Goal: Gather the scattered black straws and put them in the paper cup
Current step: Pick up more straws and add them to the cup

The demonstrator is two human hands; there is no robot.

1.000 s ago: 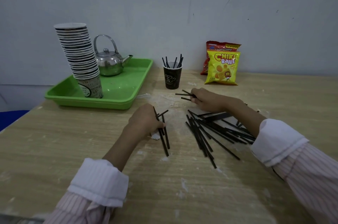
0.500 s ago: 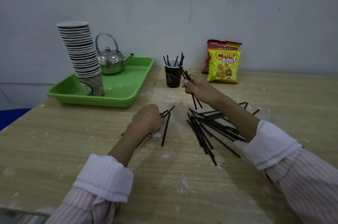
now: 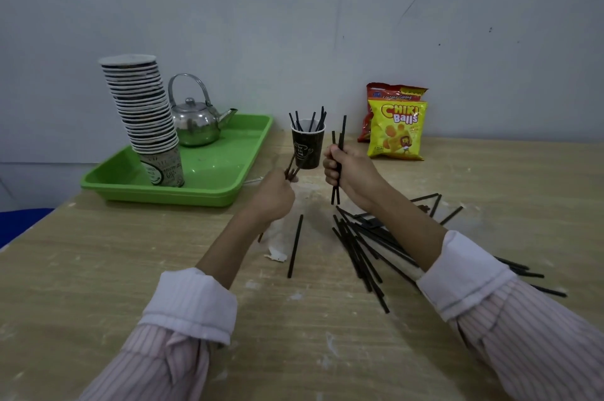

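Observation:
A black paper cup (image 3: 308, 148) stands at the back of the wooden table with several black straws upright in it. My right hand (image 3: 351, 173) is just right of the cup, shut on a few black straws (image 3: 340, 139) held nearly upright. My left hand (image 3: 274, 196) is raised in front of the cup on its left, shut on a few straws (image 3: 291, 168) that look blurred. One loose straw (image 3: 295, 245) lies between my arms. A pile of scattered straws (image 3: 366, 243) lies under and beside my right forearm.
A green tray (image 3: 225, 191) at the back left holds a tall stack of paper cups (image 3: 143, 112) and a metal kettle (image 3: 196, 121). Two snack bags (image 3: 397, 129) lean on the wall right of the cup. A white paper scrap (image 3: 276, 255) lies by my left wrist.
Both hands have lifted off the table with straws and moved toward the cup. The right hand turned its straws upright. One straw stayed behind on the table by the left arm.

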